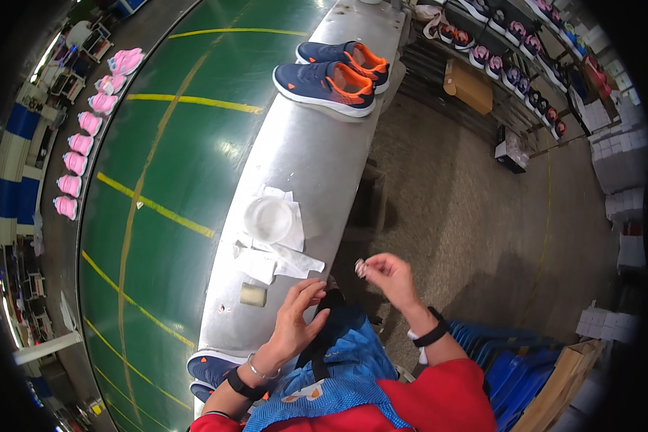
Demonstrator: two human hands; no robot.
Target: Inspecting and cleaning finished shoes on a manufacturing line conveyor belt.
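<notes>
My right hand [390, 279] is raised off the bench's right edge, its fingertips pinching a small crumpled whitish-pink piece I cannot identify. Fingers stretched and apart, my left hand [299, 317] hovers near the bench edge, holding nothing. Beyond it on the metal bench [302, 158] lie white cloths or papers [289, 263], with a round whitish dish [268, 219] on top. A yellowish sponge-like block [253, 294] sits closer to me. Farther up the bench stand two navy-and-orange sneakers [324, 88] side by side. Another pair of navy shoes [212, 366] is partly hidden by my left forearm.
A green conveyor belt [165, 158] with yellow lines runs along the left. Several pink shoes [79, 144] line its far side. Shelves of shoes [515, 72] and a brown cardboard box [468, 86] stand at the upper right. Blue plastic items [511, 378] are behind my right elbow.
</notes>
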